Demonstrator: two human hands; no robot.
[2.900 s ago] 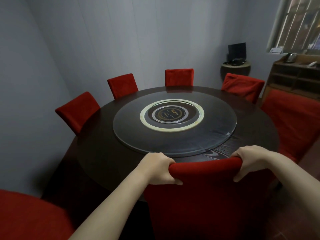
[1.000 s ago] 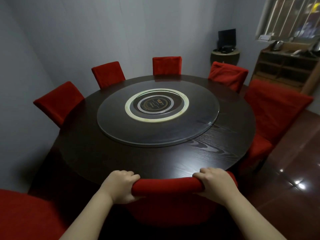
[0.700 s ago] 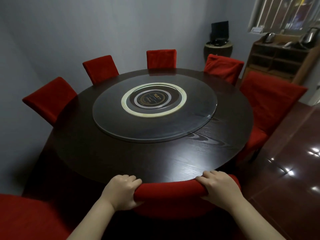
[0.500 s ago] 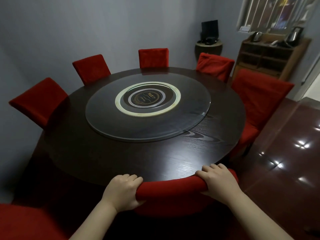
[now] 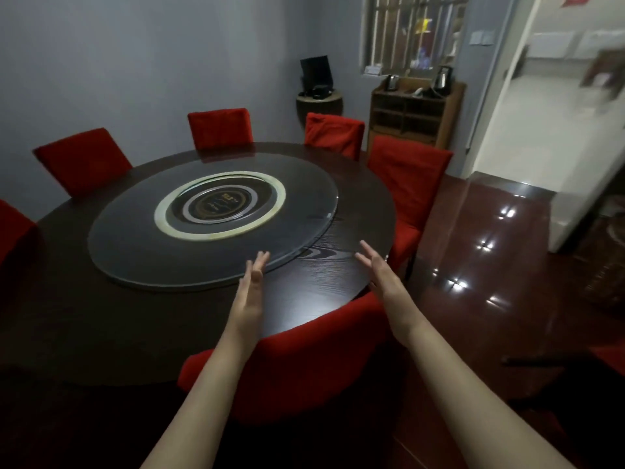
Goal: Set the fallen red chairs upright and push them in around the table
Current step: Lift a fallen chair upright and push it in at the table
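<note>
grey wall (image 5: pixel 135 62) at back | black monitor (image 5: pixel 315 71) on half-round corner shelf (image 5: pixel 319 101) | wooden shelf unit (image 5: pixel 414 116) just beside, steel kettle (image 5: pixel 443 77) on top | barred window (image 5: pixel 412 28) above | open doorway (image 5: pixel 558 96) at right | glossy dark-red floor (image 5: pixel 490 265), light glints

Head camera: single wide-angle view.
Positioned close above the near edge of the round dark wooden table (image 5: pixel 321 286), facing forward and down across it.

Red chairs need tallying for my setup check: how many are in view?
6: left-edge chair, back-left chair, back-centre chair, back-right chair, right-side chair, nearest chair. More may sit outside the frame.
</note>
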